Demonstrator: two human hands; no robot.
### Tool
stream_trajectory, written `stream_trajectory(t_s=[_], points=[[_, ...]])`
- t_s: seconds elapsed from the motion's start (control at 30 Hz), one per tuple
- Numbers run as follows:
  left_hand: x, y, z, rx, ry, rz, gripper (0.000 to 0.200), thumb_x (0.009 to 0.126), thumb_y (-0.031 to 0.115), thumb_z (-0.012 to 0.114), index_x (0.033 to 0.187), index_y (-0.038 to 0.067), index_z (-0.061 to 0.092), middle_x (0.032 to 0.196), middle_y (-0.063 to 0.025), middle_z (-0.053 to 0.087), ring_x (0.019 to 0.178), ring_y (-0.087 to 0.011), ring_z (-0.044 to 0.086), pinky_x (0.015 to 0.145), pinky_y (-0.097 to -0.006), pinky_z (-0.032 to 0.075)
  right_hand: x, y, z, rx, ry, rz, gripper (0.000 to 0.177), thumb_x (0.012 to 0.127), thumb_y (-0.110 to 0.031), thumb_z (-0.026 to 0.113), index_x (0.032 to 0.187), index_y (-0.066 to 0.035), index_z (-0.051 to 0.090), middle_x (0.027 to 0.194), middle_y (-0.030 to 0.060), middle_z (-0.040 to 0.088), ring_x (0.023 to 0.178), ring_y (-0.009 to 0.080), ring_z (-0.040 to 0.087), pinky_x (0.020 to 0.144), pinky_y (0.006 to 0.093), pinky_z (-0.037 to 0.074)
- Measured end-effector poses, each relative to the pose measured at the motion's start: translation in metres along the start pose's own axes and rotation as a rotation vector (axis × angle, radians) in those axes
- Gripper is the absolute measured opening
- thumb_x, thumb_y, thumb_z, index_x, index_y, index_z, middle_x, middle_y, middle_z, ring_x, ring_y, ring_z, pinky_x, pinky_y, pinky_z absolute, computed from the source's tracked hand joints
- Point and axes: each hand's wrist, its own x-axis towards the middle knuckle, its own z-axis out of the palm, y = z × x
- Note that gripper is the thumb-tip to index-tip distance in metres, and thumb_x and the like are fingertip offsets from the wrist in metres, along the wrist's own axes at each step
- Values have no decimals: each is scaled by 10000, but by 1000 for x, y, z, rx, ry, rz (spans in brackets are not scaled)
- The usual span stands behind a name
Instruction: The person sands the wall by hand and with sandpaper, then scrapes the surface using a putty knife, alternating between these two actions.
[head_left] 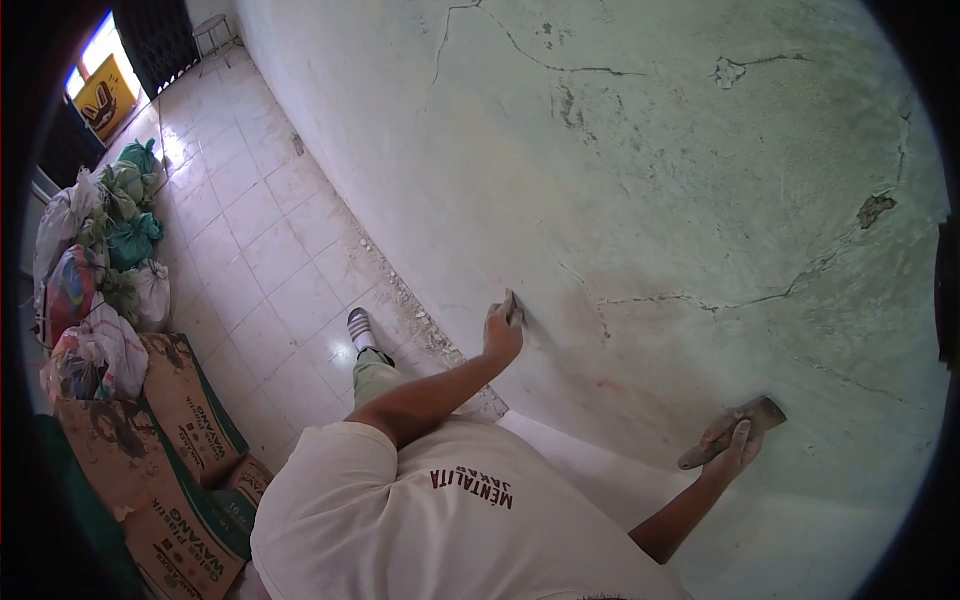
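Note:
In the head view, my right hand (738, 452) is closed around a scraper (766, 412), its broad blade up and to the right against or close to the wall (660, 210). The handle end sticks out at the lower left of the fingers. My left hand (502, 330) is closed at the wall's lower part, with a small dark flat thing (513, 308) at its fingertips; its kind does not show. Between and above the hands a long crack (740, 304) runs across the pale green plaster. A hole (876, 209) breaks the surface farther right.
Crumbled debris (410, 305) lies along the wall's foot on the tiled floor (245, 215). Filled plastic bags (125, 240) and printed cardboard boxes (180, 480) stand on the left. My sandalled foot (360, 328) is near the wall. A stool (213, 38) stands at the far end.

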Motion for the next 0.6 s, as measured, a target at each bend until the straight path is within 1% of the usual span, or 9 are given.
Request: stream_trajectory(t_s=[0.03,0.07,0.17,0.27,0.37,0.47,0.53,0.57,0.6], points=[[-6,3,1,14,-2,21,483,906,102,560,1368,-12,475,903,-164,549,838,-270,565,777,-360,462,0,-1,1,-26,-1,0,255,994,-260,509,976,-9,469,530,44,462,400,131,450,383,250,359],[-7,1,3,10,-28,1,494,925,110,545,1393,-9,443,969,-168,542,823,-269,566,786,-364,466,-1,-1,2,-48,0,2,255,993,-260,511,970,-8,476,531,46,465,402,131,453,386,251,361],[-6,0,9,-80,-17,-37,493,951,132,526,1413,-1,417,1111,-188,514,916,-279,568,854,-354,464,0,-1,3,-82,-5,10,249,994,-256,509,966,-9,489,535,46,469,408,127,447,392,254,361],[-6,9,10,-22,-19,-90,495,971,174,503,1418,-12,403,1262,-209,461,1121,-314,521,972,-353,426,-1,0,1,-79,-8,11,234,1002,-246,492,984,-12,488,542,43,465,413,118,423,390,254,355],[-3,15,20,-51,29,-162,479,988,181,478,1427,7,399,1321,-198,422,1158,-303,501,992,-351,412,-2,0,3,-85,6,2,231,1004,-237,481,983,-7,487,541,45,467,412,118,422,393,255,357],[-2,27,26,-288,82,-331,461,1000,189,461,1429,29,408,1351,-172,396,1177,-283,486,997,-335,406,-3,4,-1,-74,12,1,231,1005,-233,477,981,-3,487,540,47,470,411,118,422,396,257,361],[0,25,38,-317,143,-376,459,1000,194,462,1430,40,414,1356,-157,390,1176,-274,490,992,-324,407,-3,4,-1,-76,14,-4,233,1005,-231,476,981,1,488,541,48,473,409,118,422,397,259,364],[1,30,37,-333,172,-398,458,999,196,462,1430,46,417,1358,-149,387,1175,-270,492,989,-318,408,-2,4,-1,-77,21,-2,248,996,-242,498,972,5,495,535,42,462,407,121,434,395,261,371],[8,34,34,-449,176,-489,452,997,195,464,1421,42,429,1355,-146,394,1177,-268,493,991,-316,406,-2,4,0,-77,29,-1,263,988,-253,519,963,9,503,529,35,452,404,124,445,393,263,378]])
